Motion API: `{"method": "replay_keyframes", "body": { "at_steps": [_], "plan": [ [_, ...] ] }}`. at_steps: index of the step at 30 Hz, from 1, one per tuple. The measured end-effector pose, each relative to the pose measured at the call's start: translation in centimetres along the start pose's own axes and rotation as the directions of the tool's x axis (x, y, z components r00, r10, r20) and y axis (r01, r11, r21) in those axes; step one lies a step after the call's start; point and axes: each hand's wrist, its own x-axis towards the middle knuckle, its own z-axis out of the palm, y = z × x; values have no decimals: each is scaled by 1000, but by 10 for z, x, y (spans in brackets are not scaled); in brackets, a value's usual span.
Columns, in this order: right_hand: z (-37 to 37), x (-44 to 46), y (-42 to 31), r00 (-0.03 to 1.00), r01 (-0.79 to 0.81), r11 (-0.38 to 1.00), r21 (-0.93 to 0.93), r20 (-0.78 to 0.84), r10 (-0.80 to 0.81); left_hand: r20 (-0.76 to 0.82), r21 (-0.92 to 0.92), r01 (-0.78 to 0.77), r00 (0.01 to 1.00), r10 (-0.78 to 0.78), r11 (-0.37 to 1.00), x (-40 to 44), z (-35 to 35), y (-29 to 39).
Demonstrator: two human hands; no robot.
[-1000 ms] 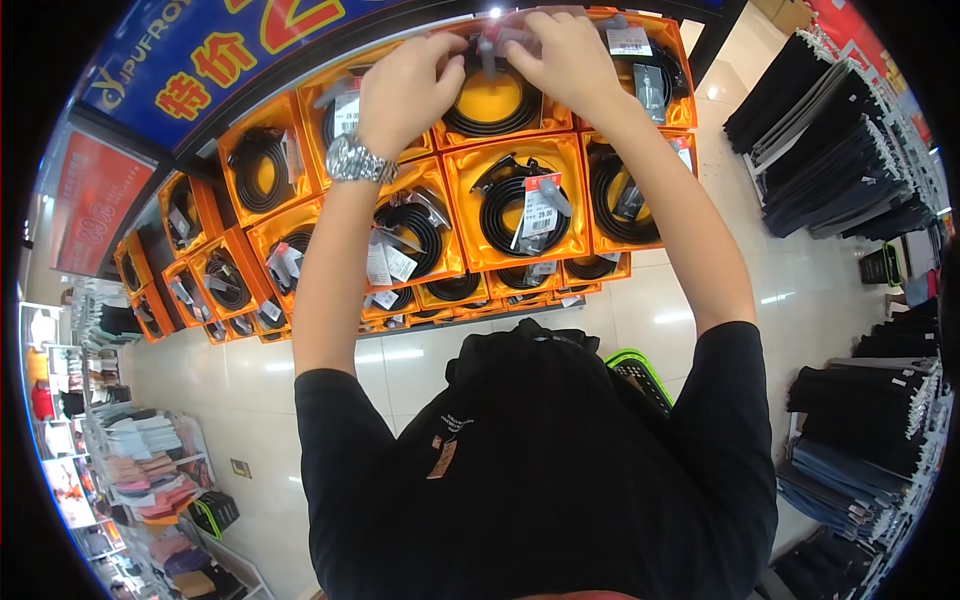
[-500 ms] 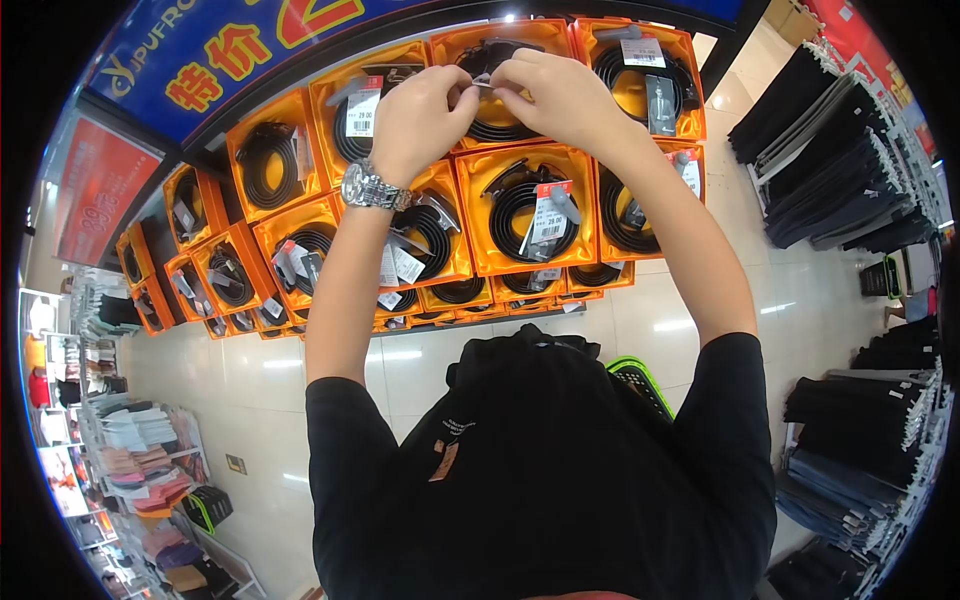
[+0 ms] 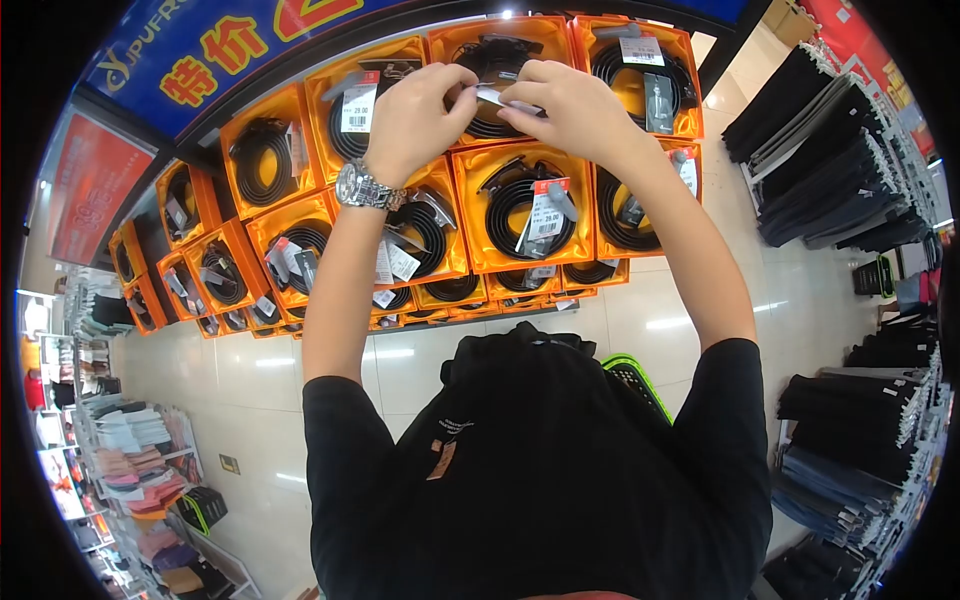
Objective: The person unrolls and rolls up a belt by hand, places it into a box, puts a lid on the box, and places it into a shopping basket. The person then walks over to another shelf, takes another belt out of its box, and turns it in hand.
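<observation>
The person's left hand (image 3: 420, 112) and right hand (image 3: 590, 108) met over an open orange box with yellow satin lining (image 3: 557, 38), where a coiled black belt (image 3: 490, 130) lay. Between them was a small, pale, flat tag (image 3: 489, 95); its print was too small to read. The left fingertips were pinched together at its left end, and the right thumb and fingers had closed on its right part, seemingly to steady it face up. A silver metal watch (image 3: 362, 186) circled the left wrist.

Each coil sat in its own box, apparently to keep its round shape, and white price labels (image 3: 357, 108) lay on top, likely so they could be read. The boxes stood in close rows beneath a blue sign (image 3: 140, 62). Around the pale tiled floor (image 3: 245, 400) were dark hanging garments (image 3: 815, 165), folded clothes (image 3: 130, 430) and a black basket with a green rim (image 3: 632, 376).
</observation>
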Motion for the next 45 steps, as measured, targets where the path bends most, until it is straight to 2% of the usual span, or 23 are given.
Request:
{"method": "replay_keyframes", "body": {
  "at_steps": [2, 6, 8, 10, 12, 14, 16, 18, 20, 21, 23, 24, 29, 34, 38, 41, 45],
  "plan": [
    [5, 2, -2, 1000, -16, 999, -28, 14, 16, 47, 69, -95, 995, 91, 993, -1, -1, 2],
    [19, 8, -5, 1000, 2, 996, -84, -19, -3, 18, 203, -219, 975, 220, 954, -2, 4, -8],
    [13, 8, -10, 999, -45, 994, -95, 10, 46, 3, 196, -234, 971, 238, 952, -3, 3, -7],
    [6, 8, -16, 995, -90, 990, -107, 37, 94, 95, 189, -296, 954, 283, 936, -4, 1, -7],
    [2, 1, -15, 992, -127, 991, -40, 21, 128, 71, 199, -316, 949, 308, 928, -5, 5, -10],
    [-6, -4, -13, 987, -144, 989, -41, 67, 146, 113, 357, -354, 935, 336, 864, -6, 7, -11],
    [-12, -6, -11, 964, -196, 981, -10, 180, 194, 104, 389, -350, 936, 337, 852, -8, 7, -11],
    [-12, -9, -10, 963, -173, 985, 8, 209, 168, 111, 451, -378, 922, 370, 808, -8, 8, -11],
    [-3, -13, -4, 984, -69, 997, -16, 164, 71, 114, 459, -383, 920, 374, 802, -8, 10, -11],
    [-1, -13, -1, 984, -75, 997, -18, 162, 77, 115, 470, -385, 919, 378, 794, -7, 10, -9],
    [2, -12, 3, 996, 37, 997, -66, 88, -31, 100, 410, -401, 913, 397, 819, -6, 10, -4],
    [2, -10, 5, 996, 34, 997, -67, 86, -28, 81, 350, -409, 910, 407, 843, -6, 9, 0],
    [2, -5, 7, 995, 41, 994, -105, 98, -31, 96, 337, -422, 905, 415, 842, -4, 15, 1],
    [6, 0, 6, 996, 1, 1000, -17, 94, 1, 198, 385, -409, 912, 358, 828, -4, 10, 6],
    [10, 4, 1, 990, -43, 999, -18, 135, 45, 210, 394, -439, 898, 386, 807, -4, 6, 4],
    [11, 3, 5, 989, -68, 998, -2, 133, 68, 146, 283, -414, 910, 387, 865, -3, 7, 7],
    [6, -2, 8, 983, -65, 998, 3, 172, 64, 132, 233, -381, 924, 359, 895, -4, 9, 10]
  ]
}}
